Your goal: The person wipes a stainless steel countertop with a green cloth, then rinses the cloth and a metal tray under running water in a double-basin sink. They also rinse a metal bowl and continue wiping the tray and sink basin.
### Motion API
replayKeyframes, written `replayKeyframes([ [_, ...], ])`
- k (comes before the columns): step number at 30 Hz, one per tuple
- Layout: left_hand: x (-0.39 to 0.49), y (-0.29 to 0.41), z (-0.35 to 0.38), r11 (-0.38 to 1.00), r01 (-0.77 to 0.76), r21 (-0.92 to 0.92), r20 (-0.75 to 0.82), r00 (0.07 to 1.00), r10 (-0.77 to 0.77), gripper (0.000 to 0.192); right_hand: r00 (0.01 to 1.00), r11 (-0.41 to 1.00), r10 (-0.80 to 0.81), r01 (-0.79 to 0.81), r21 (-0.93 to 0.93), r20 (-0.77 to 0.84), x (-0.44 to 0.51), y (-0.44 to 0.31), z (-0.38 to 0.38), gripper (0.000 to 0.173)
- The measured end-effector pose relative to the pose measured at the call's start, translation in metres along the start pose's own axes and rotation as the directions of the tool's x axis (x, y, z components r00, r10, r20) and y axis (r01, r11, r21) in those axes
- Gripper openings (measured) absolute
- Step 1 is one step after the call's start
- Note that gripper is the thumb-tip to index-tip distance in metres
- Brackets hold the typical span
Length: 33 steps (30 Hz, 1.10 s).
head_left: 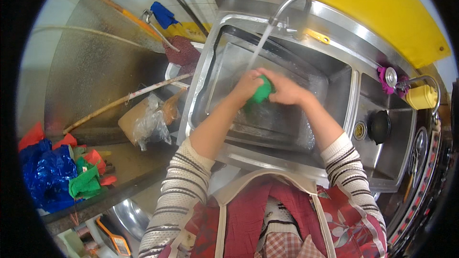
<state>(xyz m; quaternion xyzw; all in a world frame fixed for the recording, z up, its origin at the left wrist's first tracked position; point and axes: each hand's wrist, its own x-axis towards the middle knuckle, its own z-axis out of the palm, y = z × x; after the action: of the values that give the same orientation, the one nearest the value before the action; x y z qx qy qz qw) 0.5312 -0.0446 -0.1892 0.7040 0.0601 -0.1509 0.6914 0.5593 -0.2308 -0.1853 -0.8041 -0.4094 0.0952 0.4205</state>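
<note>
Both my hands hold a crumpled green cloth (263, 89) over the large steel sink basin, just below the running stream of water (261, 44). My left hand (248, 85) grips the cloth's left side, and my right hand (287, 87) is closed round its right side; the hands touch at the top. Water runs from a curved metal faucet (291, 0). Under my hands, a large rectangular metal tray (229, 61) lies in the basin, wet and partly blurred.
A smaller basin to the right holds a black bowl (379, 127). A yellow-handled tool (317, 36) lies behind the sink. At left are a long stick (107, 113), a cardboard piece with plastic bags (152, 122), and blue plastic (46, 172) beside green and red cloths.
</note>
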Motion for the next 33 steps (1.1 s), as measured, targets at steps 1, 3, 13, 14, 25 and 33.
replayKeyframes([
  [1, -0.001, 0.001, -0.001, 0.993, 0.045, -0.108, 0.108, 0.994, -0.033, 0.027, 0.991, 0.988, 0.133, -0.133, 0.074, 0.011, 0.001, -0.007, 0.007, 0.070],
  [3, -0.011, 0.008, -0.011, 0.995, -0.072, 0.069, 0.087, 0.994, 0.066, 0.033, 0.900, 0.899, 0.435, -0.435, -0.050, -0.021, 0.008, -0.011, 0.018, 0.052],
  [13, -0.153, 0.011, -0.122, 0.427, 0.208, 0.880, -0.372, 0.860, 0.348, 0.047, 0.866, 0.760, 0.448, -0.239, 0.605, -0.221, 0.140, 0.022, 0.038, 0.044],
  [14, -0.160, 0.004, -0.127, 0.468, 0.141, 0.873, -0.346, 0.855, 0.387, 0.044, 0.871, 0.775, 0.448, -0.266, 0.574, -0.202, 0.163, 0.023, 0.041, 0.046],
  [25, -0.153, -0.035, -0.146, 0.693, 0.015, 0.720, -0.375, 0.849, 0.371, 0.029, 0.868, 0.927, 0.375, -0.359, 0.112, -0.324, 0.126, -0.034, 0.148, 0.045],
  [33, -0.150, -0.024, -0.146, 0.804, 0.105, 0.585, -0.397, 0.902, 0.171, 0.022, 0.990, 0.985, 0.028, -0.004, 0.170, -0.138, 0.031, -0.096, 0.193, 0.032],
])
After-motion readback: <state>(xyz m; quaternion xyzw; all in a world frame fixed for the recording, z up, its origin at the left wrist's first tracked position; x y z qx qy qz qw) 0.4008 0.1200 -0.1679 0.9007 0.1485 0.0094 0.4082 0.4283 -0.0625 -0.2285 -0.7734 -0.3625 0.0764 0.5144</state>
